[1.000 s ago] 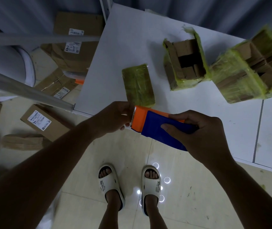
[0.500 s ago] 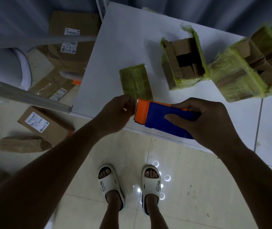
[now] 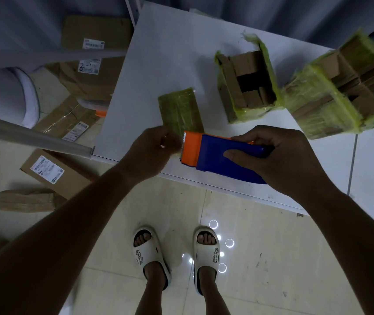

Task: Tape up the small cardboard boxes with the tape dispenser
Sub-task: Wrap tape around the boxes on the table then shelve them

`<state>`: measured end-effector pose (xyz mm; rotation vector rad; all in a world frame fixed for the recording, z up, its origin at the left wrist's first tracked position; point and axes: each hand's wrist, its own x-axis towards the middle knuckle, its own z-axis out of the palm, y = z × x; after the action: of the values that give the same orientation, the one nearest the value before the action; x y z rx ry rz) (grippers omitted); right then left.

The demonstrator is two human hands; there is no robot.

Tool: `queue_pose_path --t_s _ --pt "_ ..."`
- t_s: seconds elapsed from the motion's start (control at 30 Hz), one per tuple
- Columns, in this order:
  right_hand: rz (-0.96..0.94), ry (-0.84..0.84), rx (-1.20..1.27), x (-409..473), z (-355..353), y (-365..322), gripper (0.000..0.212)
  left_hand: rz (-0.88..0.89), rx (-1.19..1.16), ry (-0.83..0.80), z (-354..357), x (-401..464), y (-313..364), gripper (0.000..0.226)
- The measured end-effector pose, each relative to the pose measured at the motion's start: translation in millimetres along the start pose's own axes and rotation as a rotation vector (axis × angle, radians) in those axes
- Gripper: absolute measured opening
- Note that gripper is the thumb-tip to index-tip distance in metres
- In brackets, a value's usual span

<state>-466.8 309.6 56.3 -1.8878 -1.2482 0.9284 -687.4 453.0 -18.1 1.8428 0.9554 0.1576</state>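
Over near table edge (image 3: 136, 92): right hand (image 3: 279, 160) grips blue-and-orange tape dispenser (image 3: 215, 155), thumb on blue side, fingers curled over top. Left hand (image 3: 152, 151) at serrated orange end, fingertips pinched together; whether tape is between them, cannot tell. Since a second ago both hands and dispenser moved forward, from over floor to above tabletop. Small taped box (image 3: 180, 110) lies flat just beyond left hand. Two tape-wrapped bundles of flat boxes (image 3: 247, 80) (image 3: 331, 92) unchanged farther right.

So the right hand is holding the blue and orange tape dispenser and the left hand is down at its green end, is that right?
Not quite. The head view shows the left hand at the orange end of the tape dispenser, not a green one. The right hand does hold it.
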Motion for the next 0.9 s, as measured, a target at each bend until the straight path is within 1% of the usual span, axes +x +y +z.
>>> queue_pose_path --t_s 0.1,0.2,0.3,0.4,0.5,0.6,0.73,0.83,0.9 --pt "0.006 0.047 0.038 -4 -8 2 0.024 -0.11 0.056 0.052 -12 -6 -4 0.011" --pt "-0.004 0.047 0.006 -8 -6 3 0.019 -0.192 0.068 0.016 -9 -14 -4 0.013" --pt "-0.018 0.055 -0.037 -6 -6 6 0.02 -0.203 0.055 0.051 -5 -15 1 0.01" --pt "-0.003 0.037 -0.057 0 -8 10 0.022 -0.219 0.076 0.117 -2 -18 3 0.011" --pt "-0.026 0.01 -0.089 7 -9 11 0.024 -0.223 0.11 0.168 2 -21 2 0.007" --pt "-0.052 -0.009 -0.132 13 -9 11 0.029 -0.236 0.106 0.172 2 -24 2 0.01" --pt "-0.07 -0.038 -0.143 18 -9 11 0.029 -0.287 0.029 0.158 4 -28 7 0.015" --pt "-0.074 -0.038 -0.138 19 -9 14 0.028 -0.315 -0.039 0.166 6 -29 9 0.012" --pt "-0.073 -0.036 -0.123 20 -11 16 0.029 -0.338 -0.02 0.166 7 -29 12 0.011"
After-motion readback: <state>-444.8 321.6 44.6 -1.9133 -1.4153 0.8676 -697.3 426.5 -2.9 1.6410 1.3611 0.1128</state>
